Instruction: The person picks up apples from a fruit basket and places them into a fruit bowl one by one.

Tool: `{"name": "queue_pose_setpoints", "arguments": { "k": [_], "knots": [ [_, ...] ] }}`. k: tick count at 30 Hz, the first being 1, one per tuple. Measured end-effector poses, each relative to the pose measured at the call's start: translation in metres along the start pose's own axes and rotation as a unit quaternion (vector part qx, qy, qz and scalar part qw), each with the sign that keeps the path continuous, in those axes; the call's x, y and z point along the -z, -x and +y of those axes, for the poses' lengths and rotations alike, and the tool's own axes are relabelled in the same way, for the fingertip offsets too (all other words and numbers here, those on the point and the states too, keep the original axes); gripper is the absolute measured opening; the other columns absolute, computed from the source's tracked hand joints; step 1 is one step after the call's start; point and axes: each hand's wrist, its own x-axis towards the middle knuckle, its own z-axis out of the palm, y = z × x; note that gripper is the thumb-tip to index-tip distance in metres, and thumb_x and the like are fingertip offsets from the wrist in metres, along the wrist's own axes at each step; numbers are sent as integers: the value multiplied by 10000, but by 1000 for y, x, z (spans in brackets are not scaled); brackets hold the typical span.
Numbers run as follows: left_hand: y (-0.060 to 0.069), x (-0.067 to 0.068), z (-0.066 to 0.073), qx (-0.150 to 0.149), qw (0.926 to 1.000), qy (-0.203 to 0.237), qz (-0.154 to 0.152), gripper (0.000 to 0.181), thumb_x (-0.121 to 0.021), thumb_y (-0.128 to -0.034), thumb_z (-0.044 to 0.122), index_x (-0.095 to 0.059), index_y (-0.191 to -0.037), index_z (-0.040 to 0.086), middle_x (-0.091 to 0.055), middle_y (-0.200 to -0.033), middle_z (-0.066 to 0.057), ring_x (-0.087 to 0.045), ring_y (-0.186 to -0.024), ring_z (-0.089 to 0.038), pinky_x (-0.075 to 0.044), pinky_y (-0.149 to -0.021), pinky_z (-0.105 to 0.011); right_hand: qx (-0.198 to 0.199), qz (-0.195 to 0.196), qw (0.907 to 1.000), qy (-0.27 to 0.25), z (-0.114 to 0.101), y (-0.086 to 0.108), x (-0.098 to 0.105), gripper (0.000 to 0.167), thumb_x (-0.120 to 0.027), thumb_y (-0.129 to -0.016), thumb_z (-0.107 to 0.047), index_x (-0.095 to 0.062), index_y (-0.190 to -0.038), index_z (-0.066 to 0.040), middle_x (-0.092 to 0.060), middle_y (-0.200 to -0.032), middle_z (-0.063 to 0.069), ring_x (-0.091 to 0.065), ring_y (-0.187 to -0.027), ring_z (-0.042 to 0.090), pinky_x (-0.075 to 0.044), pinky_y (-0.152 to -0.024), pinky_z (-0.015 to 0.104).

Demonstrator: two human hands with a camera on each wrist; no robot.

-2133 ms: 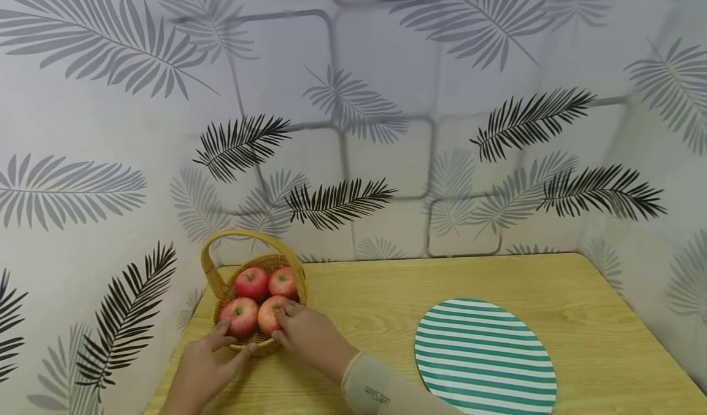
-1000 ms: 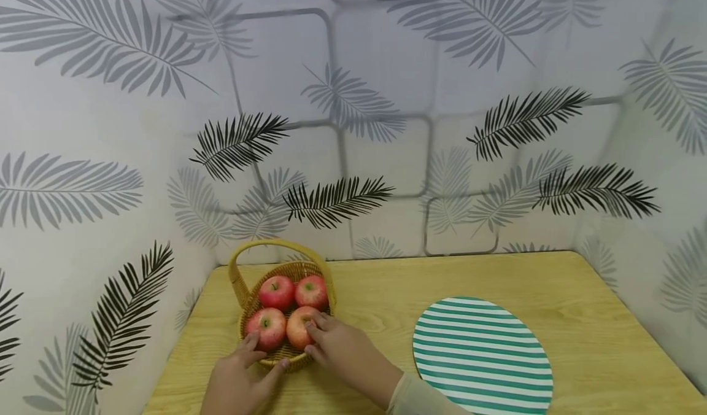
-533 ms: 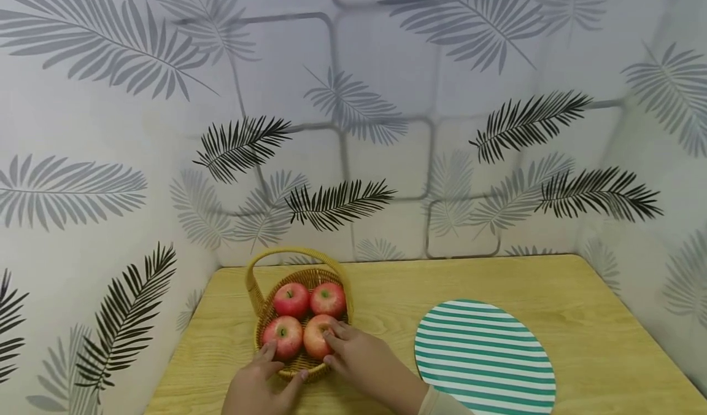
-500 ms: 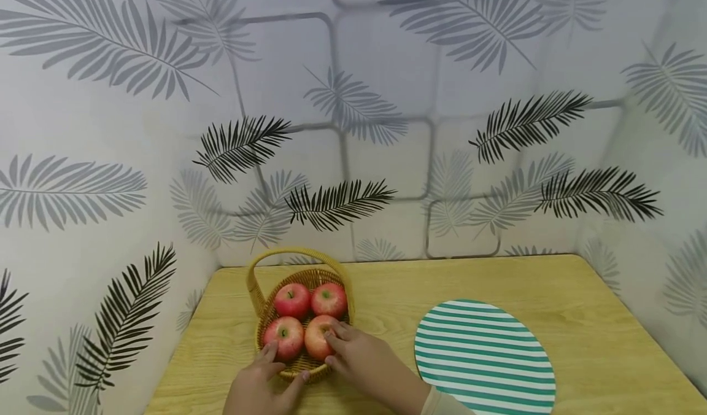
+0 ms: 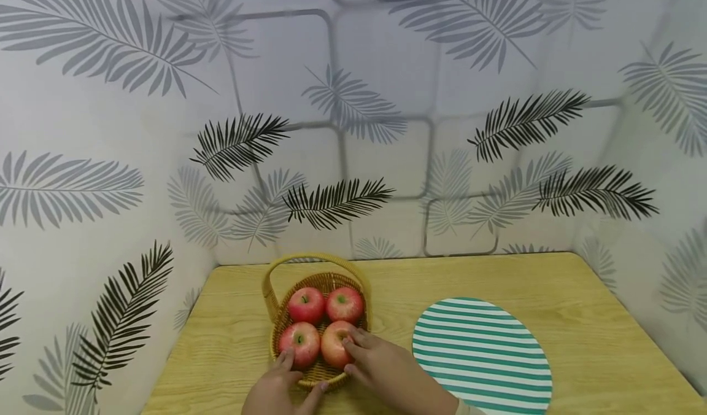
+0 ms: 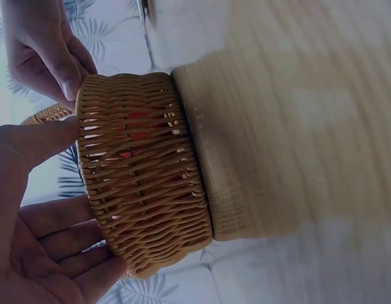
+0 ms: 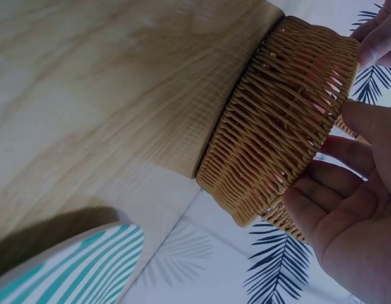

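Note:
A brown wicker basket [image 5: 282,326] with a yellow handle [image 5: 317,256] stands on the wooden table, holding several red apples [image 5: 306,305]. At its near left rim, my left hand [image 5: 276,390] holds the basket, thumb at the front and fingers along the side. My right hand [image 5: 389,369] grips the near right rim, its fingertips by the paler front apple [image 5: 336,341]. Both wrist views show the woven wall [image 6: 142,183] between the hands, with thumbs and fingers on the rim. Red shows through gaps in the weave; the apples' undersides are hidden.
Right of the basket, a round green-and-white striped mat [image 5: 480,353] lies on the light wooden table [image 5: 596,317]. A wall [image 5: 381,157] with a feather-leaf pattern rises behind the table's back edge. The handle arches above the basket's far side.
Both hands have moved the basket with its apples rightward and slightly nearer across the table, closer to the striped mat. The mat stays in place, and the hands keep their hold.

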Motion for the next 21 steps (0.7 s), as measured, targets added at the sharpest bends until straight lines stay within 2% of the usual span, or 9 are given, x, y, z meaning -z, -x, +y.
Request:
{"name": "queue_pose_setpoints", "arguments": {
  "k": [7,16,21],
  "knots": [
    [-1,3,13,41,9973,34,-729,723,-614,-878,660,-771,-964,-40,-591,-1341,-307,-583,-1256,-447,-538,-937,-559,17,182,9998,-70,5,17,2,464,-542,-1028,-397,-608,-1381,-103,-596,-1416,105,-640,-1230,247,-581,-923,361],
    [-2,-2,20,122,9913,25,-1307,775,-552,-900,687,-757,-1022,-50,-561,-1374,-316,-532,-1312,-451,-510,-969,-585,-195,-152,9990,-362,9,29,9,472,-553,-1023,-391,-597,-1390,-98,-557,-1459,87,-592,-1296,260,-559,-968,402],
    [-2,-6,25,-17,9877,-62,-1564,796,-518,-922,677,-738,-1061,-75,-549,-1371,-341,-527,-1305,-474,-506,-966,-595,-274,-269,9984,-423,11,36,12,475,-542,-1030,-391,-575,-1414,-114,-552,-1467,70,-580,-1309,264,-558,-969,410]
  ]
}}
